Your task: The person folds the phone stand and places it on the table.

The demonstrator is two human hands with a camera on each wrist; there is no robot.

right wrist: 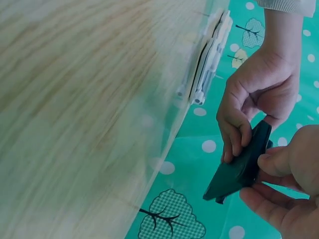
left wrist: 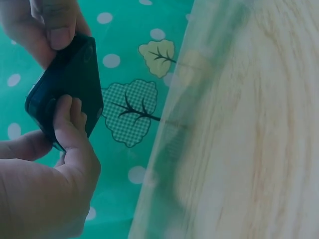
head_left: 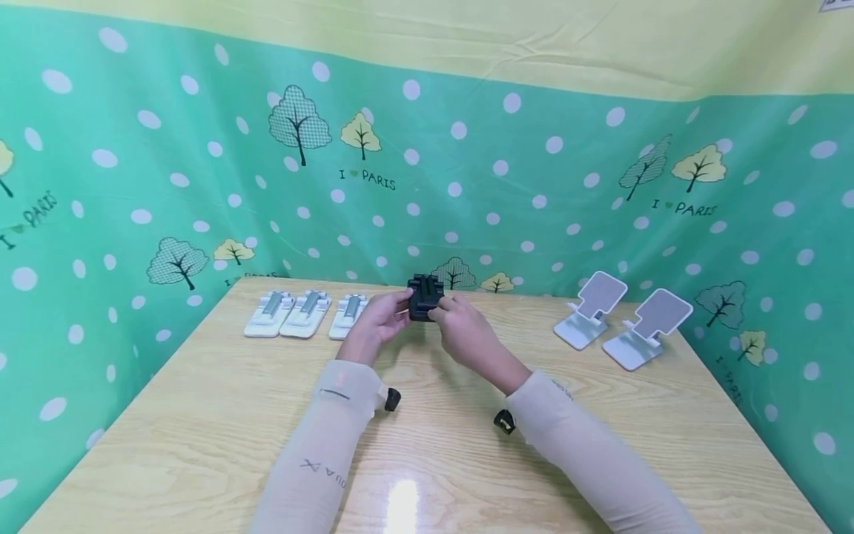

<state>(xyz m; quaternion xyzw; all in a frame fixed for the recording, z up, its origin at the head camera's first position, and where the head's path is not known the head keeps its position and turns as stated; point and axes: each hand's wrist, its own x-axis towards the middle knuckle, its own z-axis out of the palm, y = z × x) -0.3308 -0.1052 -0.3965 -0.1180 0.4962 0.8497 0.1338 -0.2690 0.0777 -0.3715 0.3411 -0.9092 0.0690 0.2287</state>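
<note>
A black folded phone stand (head_left: 425, 298) is held up over the far part of the table by both hands. My left hand (head_left: 382, 320) grips its left side; in the left wrist view the left fingers (left wrist: 67, 119) lie against its flat face, with the thumb at the edge. My right hand (head_left: 465, 330) pinches its lower right edge between thumb and fingers, as the right wrist view shows with the right hand (right wrist: 291, 174) at the stand (right wrist: 241, 164). The stand is tilted and appears clear of the tabletop.
Three white folded phone stands (head_left: 270, 314) lie in a row at the table's far left. Two white unfolded stands (head_left: 579, 330) with grey pads stand at the far right. A green dotted curtain (head_left: 460, 170) hangs behind the wooden table (head_left: 427, 445).
</note>
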